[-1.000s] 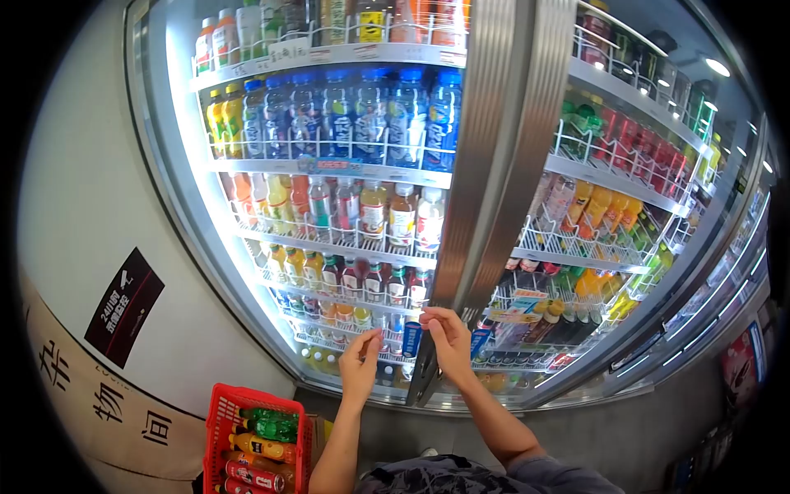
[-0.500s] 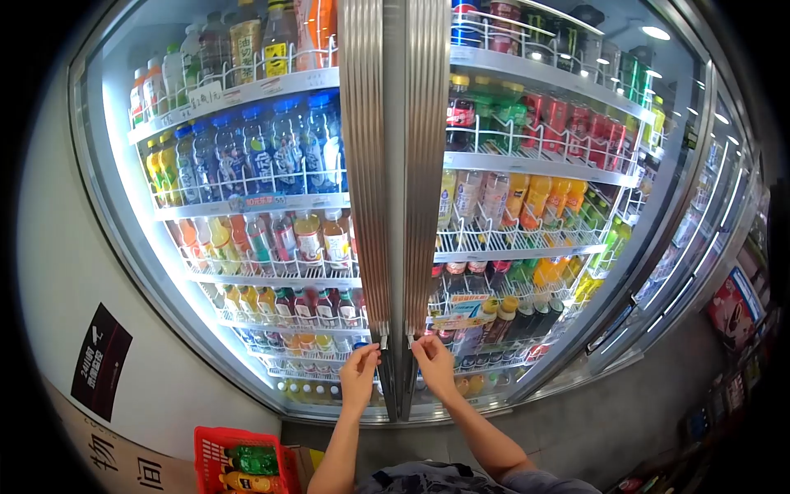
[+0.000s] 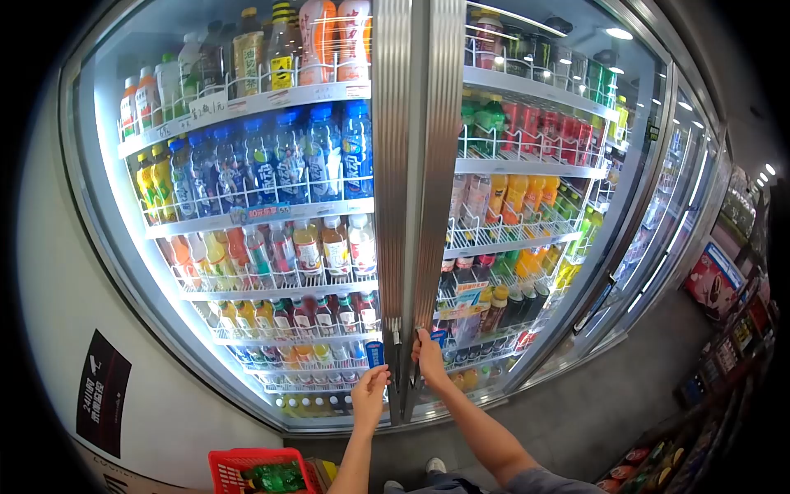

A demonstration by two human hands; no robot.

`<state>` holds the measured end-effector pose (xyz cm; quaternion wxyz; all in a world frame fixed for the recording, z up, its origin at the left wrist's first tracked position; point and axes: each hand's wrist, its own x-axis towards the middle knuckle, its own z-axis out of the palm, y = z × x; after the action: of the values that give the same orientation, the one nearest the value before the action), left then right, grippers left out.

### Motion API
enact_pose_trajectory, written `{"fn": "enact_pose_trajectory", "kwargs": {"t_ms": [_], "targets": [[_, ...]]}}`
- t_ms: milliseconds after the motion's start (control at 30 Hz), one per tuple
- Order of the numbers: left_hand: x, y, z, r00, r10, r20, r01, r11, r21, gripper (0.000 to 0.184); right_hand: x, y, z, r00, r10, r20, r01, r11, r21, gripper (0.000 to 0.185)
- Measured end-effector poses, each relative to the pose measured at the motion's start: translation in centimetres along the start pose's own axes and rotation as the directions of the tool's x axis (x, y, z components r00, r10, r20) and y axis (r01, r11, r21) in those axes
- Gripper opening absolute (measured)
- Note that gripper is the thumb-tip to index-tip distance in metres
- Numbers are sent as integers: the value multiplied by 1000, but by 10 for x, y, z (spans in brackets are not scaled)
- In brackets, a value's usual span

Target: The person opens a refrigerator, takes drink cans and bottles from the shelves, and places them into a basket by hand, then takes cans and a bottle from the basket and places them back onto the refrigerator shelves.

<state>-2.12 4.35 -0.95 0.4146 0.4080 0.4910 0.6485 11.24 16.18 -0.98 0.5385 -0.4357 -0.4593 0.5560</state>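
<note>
Fridge doors (image 3: 390, 206), with bottles (image 3: 288, 156) blocked behind, are faced by half-curled left hand (image 3: 369, 397) and right hand (image 3: 429, 360), grip cannot be told; a red basket (image 3: 220, 471) is set nearby.

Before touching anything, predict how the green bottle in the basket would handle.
The green bottle would probably roll if pushed, being rounded and on its side, though walls of the red basket might stop it. Its glossy surface could feel slippery.
</note>
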Motion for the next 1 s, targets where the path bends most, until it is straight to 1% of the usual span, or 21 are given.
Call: {"fn": "enact_pose_trajectory", "kwargs": {"t_ms": [33, 133, 167, 233, 267, 300, 400, 467, 500, 567, 600, 633, 700, 767, 833, 867, 967, 1000], "targets": [[-8, -7, -4, 1000, -8, -6, 8, 1000, -11, 23, -2, 4, 0, 1000, 5, 2, -5, 1000, -14, 57], [-26, -12, -12, 999, -18, -30, 16, 998, -60, 23, 8, 14, 2, 998, -9, -69, 10, 1000, 18, 56], [-31, -9, -14, 999, -14, -43, 11, 998, -63, 23, 10, 16, 3, 998, -9, -56, 10, 1000, 14, 56], [-48, 0, -16, 1000, -9, 5, 10, 998, -54, 22, 10, 15, 0, 1000, 15, -7, -15, 996, 92, 49], [-54, 6, -18, 1000, -28, 8, 29, 996, -79, 23, 11, 14, -2, 998, 65, 20, -67, 992, 104, 48], [-63, 21, -19, 1000, -25, -8, 25, 999, -33, 23, 11, 17, -3, 997, 75, 18, -77, 991, 109, 48], [-77, 26, -26, 998, 37, -58, -40, 998, -40, 23, 16, 14, -4, 998, 47, 49, -51, 995, 88, 46], [-87, 34, -23, 992, 87, -96, -92, 995, -46, 21, 11, 9, -4, 993, 90, 79, -95, 993, 68, 45], [-95, 44, -19, 992, 65, -108, -69, 997, -38, 21, 10, 13, -11, 992, 98, 84, -103, 993, 60, 45], [-110, 58, -16, 989, 119, -87, -123, 992, -43, 21, 17, 14, -9, 984, 115, 134, -129, 987, 97, 42], [-119, 66, -16, 992, 107, -72, -110, 993, -41, 21, 16, 12, -9, 985, 116, 128, -128, 988, 87, 41], [-128, 69, -18, 994, 97, -57, -99, 994, -35, 22, 12, 10, -7, 994, 71, 85, -75, 996, 50, 38], [-140, 69, -26, 991, 103, -85, -98, 993, 59, 22, 13, 12, -9, 990, 72, 119, -80, 995, 63, 38], [-145, 63, -32, 984, 102, -147, -102, 995, 9, 22, 10, 16, -11, 994, 74, 80, -78, 996, 41, 37], [-146, 62, -34, 984, 97, -148, -93, 995, 39, 22, -8, 17, -20, 994, 63, 90, -62, 998, -19, 38], [-145, 62, -31, 984, 110, -142, -103, 993, 56, 22, -24, 19, -25, 994, 76, 74, -75, 997, -16, 38], [-138, 63, -7, 990, 95, -105, -93, 995, 26, 22, -56, 12, -37, 996, 11, 91, -13, 1000, 20, 40], [-136, 59, 2, 992, 115, -58, -116, 993, -18, 22, -67, 11, -44, 990, 78, 114, -87, 994, 73, 40]]}}
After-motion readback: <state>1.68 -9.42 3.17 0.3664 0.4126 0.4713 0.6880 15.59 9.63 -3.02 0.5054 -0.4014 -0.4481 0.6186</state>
